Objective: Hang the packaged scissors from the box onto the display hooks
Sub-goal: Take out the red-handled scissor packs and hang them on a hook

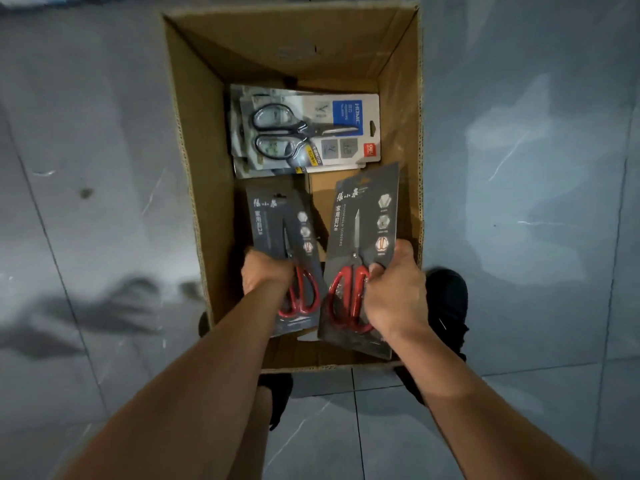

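An open cardboard box stands on the floor below me. My right hand grips a dark pack of red-handled scissors by its lower end, lifted and tilted above the box's near right side. My left hand grips a second dark pack of red-handled scissors that sits lower, inside the box. At the far end lies a stack of pale packs with black-handled scissors. No display hooks are in view.
Grey marbled floor tiles surround the box on all sides. My dark shoes stand close against the box's near right and near left corners. The box walls rise high around the packs.
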